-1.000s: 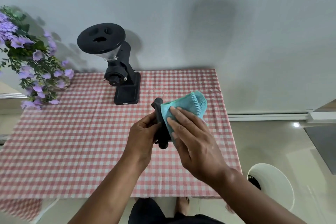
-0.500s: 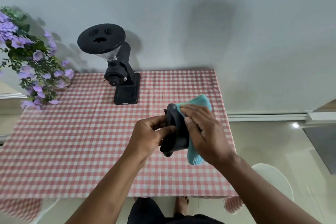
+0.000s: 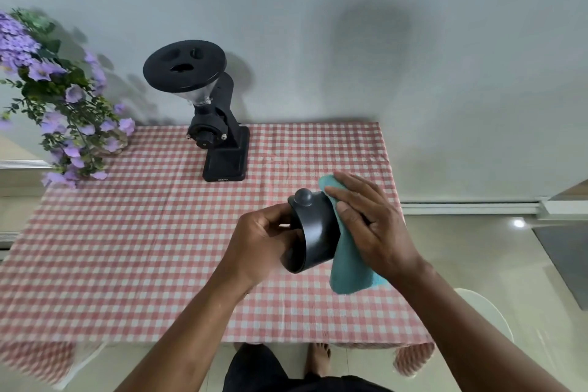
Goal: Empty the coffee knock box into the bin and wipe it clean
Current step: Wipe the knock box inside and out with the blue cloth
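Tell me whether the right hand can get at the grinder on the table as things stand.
Probably not right away. The right hand presses a cloth against the knock box, which the left hand grips. The tablecloth between there and the grinder looks bare, so only the cloth occupies it.

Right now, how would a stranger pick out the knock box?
Over the checked table's right half, the left hand grips a black cup, the knock box. Unlike the grinder standing behind, it is small, tilted, with a teal cloth pressed against it.
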{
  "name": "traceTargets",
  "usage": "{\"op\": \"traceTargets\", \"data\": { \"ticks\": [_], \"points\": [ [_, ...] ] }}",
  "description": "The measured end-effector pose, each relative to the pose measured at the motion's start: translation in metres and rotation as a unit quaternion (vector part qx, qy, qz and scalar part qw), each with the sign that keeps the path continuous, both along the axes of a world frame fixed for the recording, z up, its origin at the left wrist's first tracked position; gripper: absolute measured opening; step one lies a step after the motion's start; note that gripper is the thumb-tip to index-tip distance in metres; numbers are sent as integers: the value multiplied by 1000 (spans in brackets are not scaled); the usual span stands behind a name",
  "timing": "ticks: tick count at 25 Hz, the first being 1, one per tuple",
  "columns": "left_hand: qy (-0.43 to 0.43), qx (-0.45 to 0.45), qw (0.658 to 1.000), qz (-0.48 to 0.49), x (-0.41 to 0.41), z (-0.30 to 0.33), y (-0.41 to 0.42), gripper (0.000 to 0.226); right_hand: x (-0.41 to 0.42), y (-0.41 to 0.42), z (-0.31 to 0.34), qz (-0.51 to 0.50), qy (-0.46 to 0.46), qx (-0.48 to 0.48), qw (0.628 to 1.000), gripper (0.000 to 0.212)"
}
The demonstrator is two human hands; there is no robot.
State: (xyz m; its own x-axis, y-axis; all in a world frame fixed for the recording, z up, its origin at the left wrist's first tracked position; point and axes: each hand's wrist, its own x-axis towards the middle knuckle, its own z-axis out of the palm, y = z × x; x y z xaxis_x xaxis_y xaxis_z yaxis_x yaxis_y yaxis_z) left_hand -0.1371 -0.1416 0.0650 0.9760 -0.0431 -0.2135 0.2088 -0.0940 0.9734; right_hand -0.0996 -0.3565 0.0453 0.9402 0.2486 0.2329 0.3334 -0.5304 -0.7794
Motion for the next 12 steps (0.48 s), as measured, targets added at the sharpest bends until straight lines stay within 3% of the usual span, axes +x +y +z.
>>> {"op": "traceTargets", "data": {
  "ticks": [3, 6, 12],
  "points": [
    [-26, -10, 1000, 3, 0, 2, 2, 46, 0, 3, 10, 2, 79, 33, 996, 41],
    [-42, -5, 999, 11, 1, 5, 3, 47, -3, 8, 16, -29, 155, 135, 978, 41],
    [-75, 173, 980, 57, 8, 4, 3, 33, -14, 17, 12, -69, 123, 132, 981, 43]
  ]
}}
